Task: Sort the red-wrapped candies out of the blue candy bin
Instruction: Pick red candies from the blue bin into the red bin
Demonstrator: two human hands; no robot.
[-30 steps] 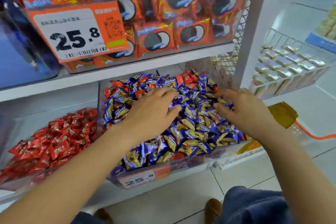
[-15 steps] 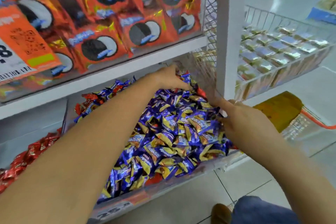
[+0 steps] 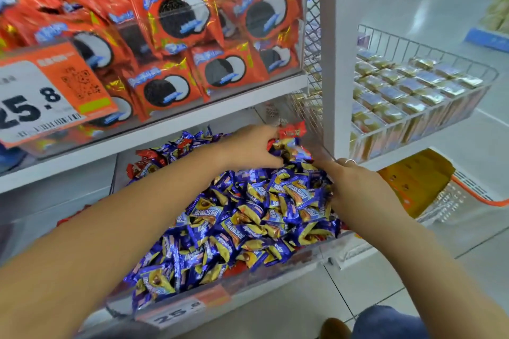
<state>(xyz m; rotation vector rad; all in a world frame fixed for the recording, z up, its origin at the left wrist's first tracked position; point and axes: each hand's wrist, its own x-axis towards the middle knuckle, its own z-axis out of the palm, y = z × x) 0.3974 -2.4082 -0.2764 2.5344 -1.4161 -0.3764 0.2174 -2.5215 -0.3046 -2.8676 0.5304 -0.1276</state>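
Observation:
A clear bin (image 3: pixel 275 281) on the lower shelf is heaped with blue-and-yellow wrapped candies (image 3: pixel 248 217). My left hand (image 3: pixel 248 148) reaches to the bin's far right corner, fingers pinched on a red-wrapped candy (image 3: pixel 292 129) lifted just above the pile. More red-wrapped candies (image 3: pixel 148 161) lie at the bin's back left. My right hand (image 3: pixel 358 187) rests on the pile's right side, fingers dug among the blue candies; whether it holds any is hidden.
The upper shelf holds orange cookie packs (image 3: pixel 176 22) behind a 25.8 price tag (image 3: pixel 41 96). A white upright post (image 3: pixel 336 63) stands right of the bin. Beyond it are a wire basket of gold boxes (image 3: pixel 413 85) and an orange shopping basket (image 3: pixel 473 195).
My left hand has closed on a red candy at the back right corner and raised it. The camera has moved closer and to the right. My right hand stays on the pile.

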